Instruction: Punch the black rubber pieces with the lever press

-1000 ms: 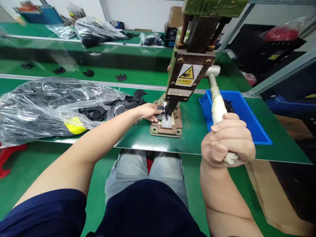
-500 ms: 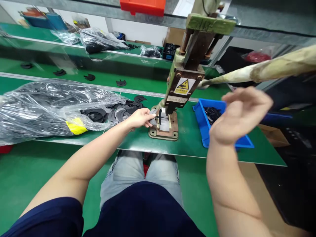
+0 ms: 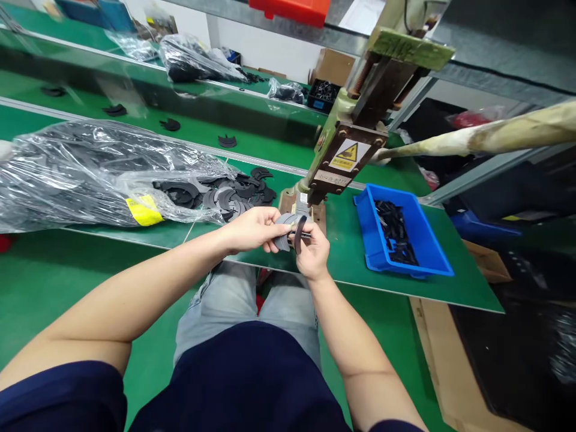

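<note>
Between both hands is a dark grey crescent-shaped plastic part point(image 3: 282, 241) with a curved black piece point(image 3: 299, 234) at its right side. My left hand point(image 3: 261, 230) pinches the grey part between thumb and fingers. Closed around the black piece's side is my right hand point(image 3: 314, 252); whether the two pieces are joined I cannot tell. Both hands are just in front of the hand press point(image 3: 344, 159), partly covering its base point(image 3: 318, 215). Left of the press, a heap of similar dark crescent parts point(image 3: 234, 195) spills from a clear plastic bag point(image 3: 90, 174).
A blue bin point(image 3: 425, 240) with small black parts point(image 3: 393, 231) stands right of the press. The press's long wrapped lever point(image 3: 486, 135) reaches out to the right. Behind, several crescent parts point(image 3: 170, 125) lie spaced along a green belt point(image 3: 198, 135). A metal shelf point(image 3: 351, 45) crosses above.
My right hand has come down from beside the lever to the part at my left hand. The part has left the press base and moved toward me. The view has shifted slightly.
</note>
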{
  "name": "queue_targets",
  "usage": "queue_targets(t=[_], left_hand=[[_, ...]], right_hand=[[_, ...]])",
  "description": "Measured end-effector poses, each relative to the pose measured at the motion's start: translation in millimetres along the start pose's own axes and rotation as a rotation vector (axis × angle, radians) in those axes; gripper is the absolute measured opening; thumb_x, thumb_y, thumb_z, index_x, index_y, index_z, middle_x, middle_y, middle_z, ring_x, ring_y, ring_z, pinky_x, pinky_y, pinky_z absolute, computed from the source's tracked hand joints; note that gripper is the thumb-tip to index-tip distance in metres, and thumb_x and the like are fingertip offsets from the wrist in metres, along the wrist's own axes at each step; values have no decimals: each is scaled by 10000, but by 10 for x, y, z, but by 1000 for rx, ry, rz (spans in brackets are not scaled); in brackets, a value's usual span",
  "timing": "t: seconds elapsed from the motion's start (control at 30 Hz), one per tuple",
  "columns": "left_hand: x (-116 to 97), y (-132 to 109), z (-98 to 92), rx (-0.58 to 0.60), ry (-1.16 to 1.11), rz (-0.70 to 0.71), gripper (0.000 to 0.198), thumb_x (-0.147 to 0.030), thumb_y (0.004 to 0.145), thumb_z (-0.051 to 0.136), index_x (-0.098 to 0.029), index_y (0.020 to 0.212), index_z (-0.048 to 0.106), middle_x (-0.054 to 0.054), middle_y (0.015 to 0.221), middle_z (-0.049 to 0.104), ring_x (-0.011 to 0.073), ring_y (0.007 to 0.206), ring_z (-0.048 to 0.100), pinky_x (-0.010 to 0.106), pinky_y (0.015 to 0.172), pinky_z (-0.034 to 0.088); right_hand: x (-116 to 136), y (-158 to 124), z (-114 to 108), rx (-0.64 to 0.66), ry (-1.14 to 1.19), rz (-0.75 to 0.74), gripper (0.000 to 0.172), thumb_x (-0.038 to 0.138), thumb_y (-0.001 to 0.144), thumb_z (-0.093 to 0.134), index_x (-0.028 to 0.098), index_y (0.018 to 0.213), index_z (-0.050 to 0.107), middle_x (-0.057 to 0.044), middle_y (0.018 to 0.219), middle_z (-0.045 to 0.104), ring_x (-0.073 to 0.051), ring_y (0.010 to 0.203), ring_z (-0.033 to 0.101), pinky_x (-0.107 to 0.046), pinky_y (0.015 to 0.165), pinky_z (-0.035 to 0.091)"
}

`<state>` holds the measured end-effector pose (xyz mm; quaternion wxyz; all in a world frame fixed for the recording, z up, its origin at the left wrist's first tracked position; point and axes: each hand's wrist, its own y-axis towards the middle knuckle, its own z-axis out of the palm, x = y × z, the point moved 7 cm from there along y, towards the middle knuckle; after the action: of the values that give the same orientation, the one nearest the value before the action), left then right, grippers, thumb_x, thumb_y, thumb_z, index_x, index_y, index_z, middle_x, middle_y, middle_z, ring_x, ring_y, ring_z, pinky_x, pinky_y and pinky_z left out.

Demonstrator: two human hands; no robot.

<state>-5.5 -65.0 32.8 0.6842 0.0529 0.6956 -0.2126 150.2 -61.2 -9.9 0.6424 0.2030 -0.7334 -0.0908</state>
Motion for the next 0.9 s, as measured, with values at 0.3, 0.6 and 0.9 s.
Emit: queue_targets(t=[0.3, 0.6, 0.9], left_hand=[[-15, 100, -174, -33, 168, -24, 504, -590, 848, 863, -191, 819, 557, 1, 621, 665, 149, 548, 679, 225, 496, 490], [-241, -81, -125, -254, 562, 390, 317, -452, 910, 772, -207, 742, 662, 41, 884, 604, 194, 856, 597, 317, 804, 497], [92, 115, -186, -118, 118, 122, 422, -517, 815, 879, -197, 927, 628, -6, 836, 647, 130, 722, 595, 248, 657, 470]], right_hand=[[216, 19, -132, 51, -250, -82, 250, 451, 1006, 614, 235, 1090, 709, -60, 970, 751, -165, 824, 692, -326, 755, 604], [304, 89, -164, 72, -430, -212, 250, 465, 997, 601, 238, 977, 703, -81, 900, 739, -218, 883, 688, -432, 885, 602], [358, 19, -164, 74, -457, -289, 159, 365, 1001, 604, 243, 1016, 705, -80, 954, 776, -213, 911, 731, -415, 870, 619]])
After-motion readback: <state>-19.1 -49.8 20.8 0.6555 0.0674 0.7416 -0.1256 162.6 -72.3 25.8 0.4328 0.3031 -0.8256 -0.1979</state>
